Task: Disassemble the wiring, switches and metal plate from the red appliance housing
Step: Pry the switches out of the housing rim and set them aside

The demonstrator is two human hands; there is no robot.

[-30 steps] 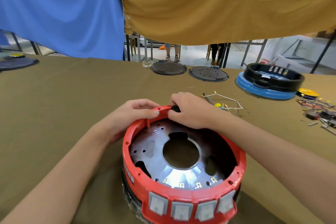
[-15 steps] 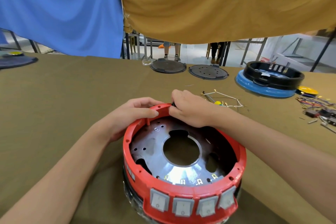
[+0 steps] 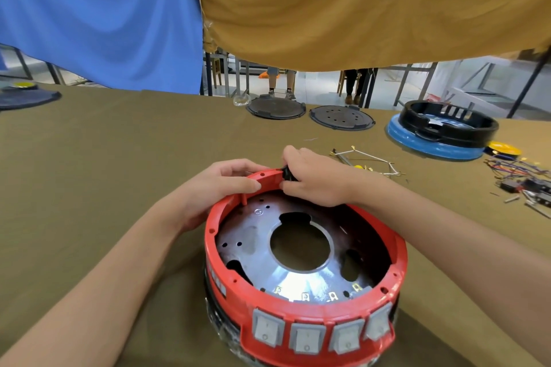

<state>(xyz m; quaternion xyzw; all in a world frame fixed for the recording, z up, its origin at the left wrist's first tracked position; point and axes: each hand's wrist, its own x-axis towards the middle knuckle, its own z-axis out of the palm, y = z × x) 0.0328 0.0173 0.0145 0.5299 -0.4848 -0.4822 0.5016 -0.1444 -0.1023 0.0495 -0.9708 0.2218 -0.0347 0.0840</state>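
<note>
At the far left edge of the olive-brown cloth-covered table [image 3: 89,158] lies a dark flat round disc [image 3: 28,98], partly cut by the frame. Nearer to the middle, the left hand [image 3: 220,188] grips the far rim of the round red plastic appliance housing [image 3: 304,316], with the thumb laid on the top of the rim and the other fingers curled over its outer side. The housing stands on the table in the near centre, open side up. Inside it sits the shiny round metal plate [image 3: 262,262] with a big round hole in its middle, and four grey rocker switches [image 3: 320,334] are set in a row in the near wall. Just beside the left hand, the right hand [image 3: 316,179] pinches a small black part [image 3: 286,173] at the same far rim; what this part is I cannot tell. Behind the housing, two dark round lids [image 3: 310,113] lie side by side at the far edge of the table. To the right of the right hand lies a bundle of pale loose wires [image 3: 369,161], then a black ring housing on a blue base [image 3: 441,134], and at the far right a heap of coloured wires and small parts [image 3: 524,179].
</note>
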